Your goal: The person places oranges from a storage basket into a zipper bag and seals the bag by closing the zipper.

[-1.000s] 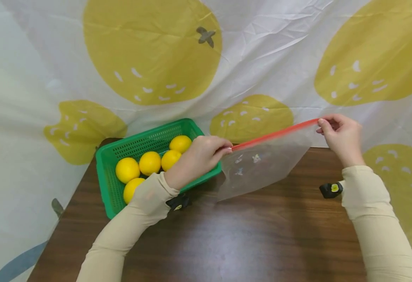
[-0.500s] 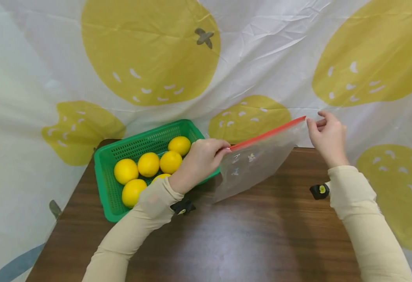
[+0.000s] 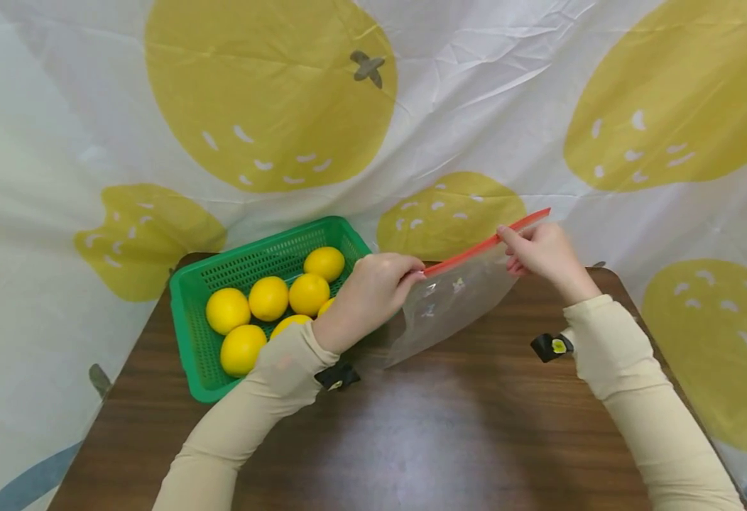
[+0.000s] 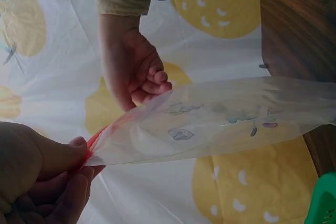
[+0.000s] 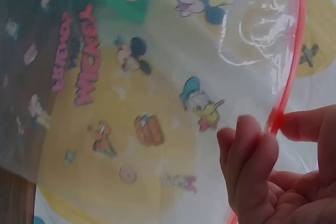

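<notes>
A translucent zip bag [image 3: 453, 316] with a red zip strip hangs between both hands above the table. My left hand [image 3: 373, 287] pinches the left end of the strip between thumb and fingers. Partway along it, my right hand [image 3: 542, 252] pinches the strip, whose right end sticks out beyond the fingers. In the right wrist view the bag [image 5: 149, 129] shows printed cartoon figures, with the thumb and fingers on opposite sides of the red strip [image 5: 295, 40]. The bag looks flat, with nothing visible inside.
A green basket [image 3: 183, 341] stands left on the dark wooden table [image 3: 412, 440], holding several round yellow fruits [image 3: 228, 311]. My left forearm [image 3: 252, 397] hides part of it. A white cloth [image 3: 476, 106] printed with large yellow fruit hangs behind.
My right hand has left the strip's right end and moved left along it, now pinching it nearer the middle. The left hand keeps its hold. The bag's right end has swung slightly left.
</notes>
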The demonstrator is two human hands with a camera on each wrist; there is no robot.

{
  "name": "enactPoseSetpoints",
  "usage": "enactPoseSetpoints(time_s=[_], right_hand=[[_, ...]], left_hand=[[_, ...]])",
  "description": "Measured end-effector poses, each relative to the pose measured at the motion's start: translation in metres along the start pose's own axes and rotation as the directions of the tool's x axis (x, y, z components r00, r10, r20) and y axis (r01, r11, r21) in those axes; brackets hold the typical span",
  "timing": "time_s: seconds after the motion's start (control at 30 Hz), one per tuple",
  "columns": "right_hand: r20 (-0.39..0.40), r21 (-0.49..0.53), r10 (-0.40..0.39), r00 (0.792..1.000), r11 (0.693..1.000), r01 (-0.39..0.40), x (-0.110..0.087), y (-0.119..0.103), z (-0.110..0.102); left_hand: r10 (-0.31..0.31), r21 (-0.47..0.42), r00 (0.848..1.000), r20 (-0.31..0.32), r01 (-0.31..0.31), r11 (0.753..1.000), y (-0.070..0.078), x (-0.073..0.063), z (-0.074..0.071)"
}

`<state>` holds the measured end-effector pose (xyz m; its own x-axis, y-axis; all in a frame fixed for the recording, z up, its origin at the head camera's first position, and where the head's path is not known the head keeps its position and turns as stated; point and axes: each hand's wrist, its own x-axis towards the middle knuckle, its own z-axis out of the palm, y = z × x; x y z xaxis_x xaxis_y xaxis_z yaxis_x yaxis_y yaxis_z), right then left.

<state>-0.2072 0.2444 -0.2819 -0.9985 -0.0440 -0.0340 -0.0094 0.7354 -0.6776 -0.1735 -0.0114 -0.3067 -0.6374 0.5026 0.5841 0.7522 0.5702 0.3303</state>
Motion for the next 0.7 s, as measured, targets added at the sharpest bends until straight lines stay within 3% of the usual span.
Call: enactPoseSetpoints(time_s=[0.27,0.43,0.57,0.7], right_hand=[[0.059,0.174,0.049,0.997,0.983,-0.058,0.003,-0.005,0.003],[0.052,0.203,0.057,0.997,0.977,-0.066,0.004,-0.005,0.004],[0.057,0.247,0.075,0.996,0.965,-0.087,0.004,-0.005,0.005],[0.081,0.273,0.084,0.993,0.957,-0.103,0.004,-0.008,0.005]], left_hand=[[0.004,-0.011,1.0,0.027,-0.004,1.0,0.0,0.001,0.0],[-0.05,-0.111,0.99,0.132,0.064,0.992,-0.001,0.006,-0.005],[-0.101,-0.187,0.961,0.256,0.151,0.971,-0.003,0.025,-0.011],[-0.139,-0.142,0.907,0.399,0.211,0.967,-0.008,0.06,-0.005]])
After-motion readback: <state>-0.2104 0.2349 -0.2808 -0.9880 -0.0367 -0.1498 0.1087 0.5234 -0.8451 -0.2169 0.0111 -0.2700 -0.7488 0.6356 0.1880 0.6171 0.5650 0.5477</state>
